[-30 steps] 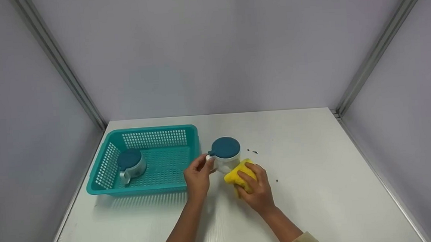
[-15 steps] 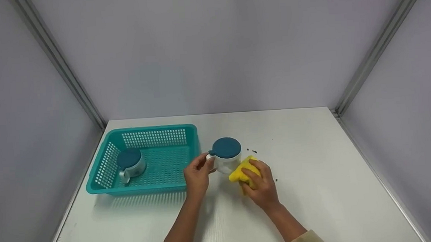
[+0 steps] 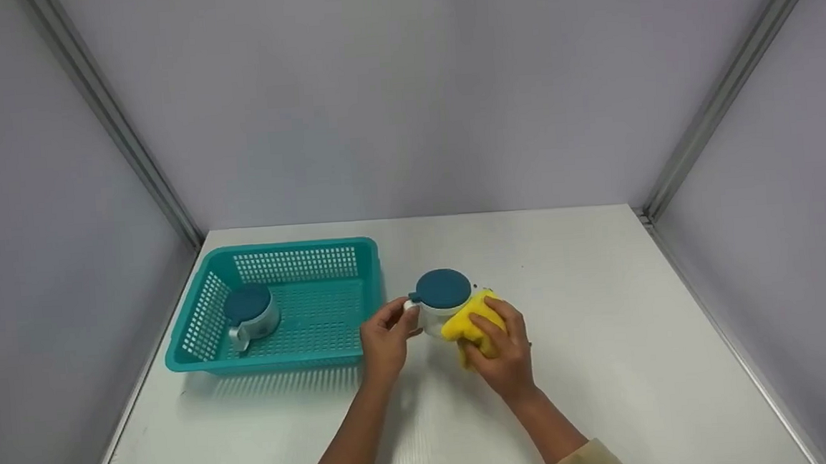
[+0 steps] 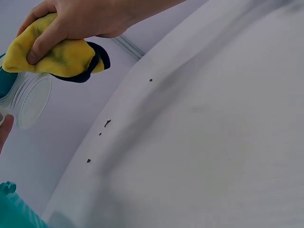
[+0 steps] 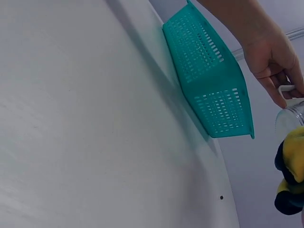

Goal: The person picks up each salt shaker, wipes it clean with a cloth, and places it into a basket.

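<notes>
A clear lidded jar (image 3: 444, 291) with a blue lid and a white handle is held up above the table in the head view. My left hand (image 3: 385, 338) pinches its handle from the left. In my right hand (image 3: 502, 348) is a bunched yellow cloth (image 3: 475, 325), pressed against the jar's right side. The left wrist view shows dark edging on the cloth (image 4: 59, 57) and the jar's clear round base (image 4: 35, 100). From the right wrist, the left hand (image 5: 275, 61) shows with its fingers through the white handle.
A teal plastic basket (image 3: 299, 363) stands on the left of the white table (image 3: 607, 363). A second jar with a blue lid (image 3: 249, 314) lies tilted inside it. Several small dark bits (image 4: 107, 123) are scattered on the table. Grey panels (image 3: 405, 103) enclose the back and sides.
My left hand and the jar have shifted slightly right and toward me. The cloth first slid away to the right, then moved up along the jar's right side.
</notes>
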Available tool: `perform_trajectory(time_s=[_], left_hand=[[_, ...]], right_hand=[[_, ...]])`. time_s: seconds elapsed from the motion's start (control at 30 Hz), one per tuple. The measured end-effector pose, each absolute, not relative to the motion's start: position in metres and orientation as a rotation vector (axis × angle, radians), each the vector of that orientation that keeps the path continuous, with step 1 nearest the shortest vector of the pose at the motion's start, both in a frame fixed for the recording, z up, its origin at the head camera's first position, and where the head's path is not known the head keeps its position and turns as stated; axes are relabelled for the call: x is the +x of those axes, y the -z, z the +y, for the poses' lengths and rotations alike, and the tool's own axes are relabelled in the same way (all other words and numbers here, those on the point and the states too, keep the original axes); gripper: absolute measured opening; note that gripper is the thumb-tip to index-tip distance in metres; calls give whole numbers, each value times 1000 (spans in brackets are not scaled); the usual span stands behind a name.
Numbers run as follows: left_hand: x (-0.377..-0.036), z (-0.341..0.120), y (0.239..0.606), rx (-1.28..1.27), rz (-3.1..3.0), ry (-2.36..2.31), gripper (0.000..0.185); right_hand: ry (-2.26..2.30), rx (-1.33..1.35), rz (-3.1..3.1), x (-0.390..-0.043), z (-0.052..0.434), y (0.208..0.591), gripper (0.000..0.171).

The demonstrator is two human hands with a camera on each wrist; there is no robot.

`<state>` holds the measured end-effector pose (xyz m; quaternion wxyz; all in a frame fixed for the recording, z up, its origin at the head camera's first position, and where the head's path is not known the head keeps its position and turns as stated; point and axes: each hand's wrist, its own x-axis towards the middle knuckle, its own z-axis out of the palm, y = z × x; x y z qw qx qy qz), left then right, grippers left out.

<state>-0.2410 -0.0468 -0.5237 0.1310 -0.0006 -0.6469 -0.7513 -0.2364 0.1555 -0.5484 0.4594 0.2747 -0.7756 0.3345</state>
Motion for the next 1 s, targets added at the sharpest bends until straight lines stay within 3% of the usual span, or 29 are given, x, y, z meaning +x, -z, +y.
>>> perform_trajectory(time_s=[0.33, 1.0], left_hand=[[-236, -25, 520, 206, -1852, 2111, 25], [-233, -4, 527, 189, -1736, 2063, 25]], right_hand=[[-810, 553, -1871, -231, 136, 556, 38], [-604, 362, -1886, -229, 118, 553, 41]])
